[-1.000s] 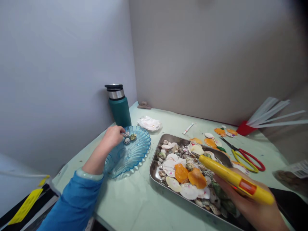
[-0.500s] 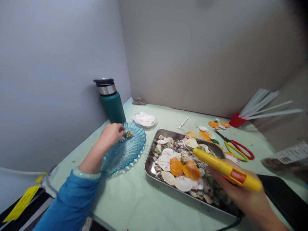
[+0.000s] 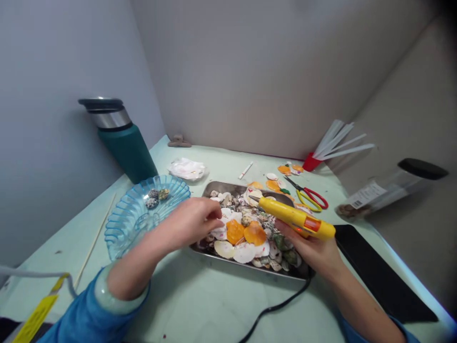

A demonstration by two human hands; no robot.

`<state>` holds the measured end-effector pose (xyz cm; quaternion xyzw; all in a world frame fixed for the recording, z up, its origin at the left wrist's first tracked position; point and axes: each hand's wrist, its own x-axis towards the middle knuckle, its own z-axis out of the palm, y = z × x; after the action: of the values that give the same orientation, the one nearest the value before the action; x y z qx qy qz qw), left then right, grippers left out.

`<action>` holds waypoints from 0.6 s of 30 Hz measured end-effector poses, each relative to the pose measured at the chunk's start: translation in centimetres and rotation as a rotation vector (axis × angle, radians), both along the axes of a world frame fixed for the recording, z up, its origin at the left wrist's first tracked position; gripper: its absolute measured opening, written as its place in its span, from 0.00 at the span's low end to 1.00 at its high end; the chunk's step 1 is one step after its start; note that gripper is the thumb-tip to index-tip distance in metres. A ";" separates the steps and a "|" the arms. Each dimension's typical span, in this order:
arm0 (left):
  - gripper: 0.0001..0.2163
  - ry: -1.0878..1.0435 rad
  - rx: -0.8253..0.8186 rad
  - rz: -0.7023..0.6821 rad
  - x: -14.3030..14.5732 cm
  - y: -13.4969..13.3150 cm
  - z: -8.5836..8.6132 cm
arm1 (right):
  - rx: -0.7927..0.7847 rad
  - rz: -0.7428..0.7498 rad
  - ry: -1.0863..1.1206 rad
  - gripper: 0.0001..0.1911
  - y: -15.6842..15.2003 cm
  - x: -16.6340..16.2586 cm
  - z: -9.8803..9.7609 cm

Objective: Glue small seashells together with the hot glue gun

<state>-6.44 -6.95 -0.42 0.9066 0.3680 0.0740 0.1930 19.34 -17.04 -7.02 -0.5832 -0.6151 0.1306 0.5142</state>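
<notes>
Gray walls (image 3: 250, 81) meet a green tabletop (image 3: 207, 305). The right hand's grip (image 3: 317, 252) is wrapped round a yellow glue gun (image 3: 296, 214) above a tray (image 3: 228, 187) of shells (image 3: 244, 252). The left hand's grip (image 3: 193, 219), parted and looking empty, hangs over the tray's left side.

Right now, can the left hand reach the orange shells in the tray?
Probably yes: the left hand is at the left edge of the tray, nothing visible blocks the orange shells, and the glue gun in the right hand leaves them uncovered.
</notes>
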 end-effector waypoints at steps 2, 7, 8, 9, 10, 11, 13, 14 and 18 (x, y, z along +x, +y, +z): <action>0.07 0.106 0.036 -0.032 0.9 -0.2 -0.9 | -0.008 -0.006 -0.002 0.07 0.0 -0.1 0.1; 0.12 0.252 0.163 -0.052 2.1 0.0 -2.6 | -0.024 0.014 -0.024 0.05 0.0 0.0 0.1; 0.12 0.258 0.184 -0.044 2.2 0.1 -2.7 | -0.022 0.017 -0.027 0.05 0.0 0.0 0.1; 0.12 0.264 0.206 -0.038 2.4 0.2 -2.8 | -0.020 0.019 -0.029 0.05 0.0 0.0 0.1; 0.12 0.270 0.230 -0.037 2.5 0.3 -2.8 | -0.019 0.017 -0.030 0.05 0.0 0.0 0.1; 0.12 0.278 0.257 -0.038 2.7 0.4 -2.8 | -0.013 0.012 -0.028 0.04 0.0 0.0 0.0; 0.12 0.286 0.314 -0.039 2.9 0.5 -2.7 | 0.005 -0.005 -0.017 0.03 0.1 0.0 0.0; 0.12 0.282 0.336 -0.033 3.0 0.5 -2.6 | 0.016 -0.014 -0.010 0.03 0.2 0.0 0.0; 0.10 0.154 0.287 -0.029 3.5 0.1 -2.5 | 0.060 -0.048 0.030 0.03 0.4 -0.1 0.0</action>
<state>-2.98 -6.87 -2.95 0.9330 0.3543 0.0532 0.0336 19.23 -16.64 -7.00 -0.5803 -0.5967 0.1085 0.5435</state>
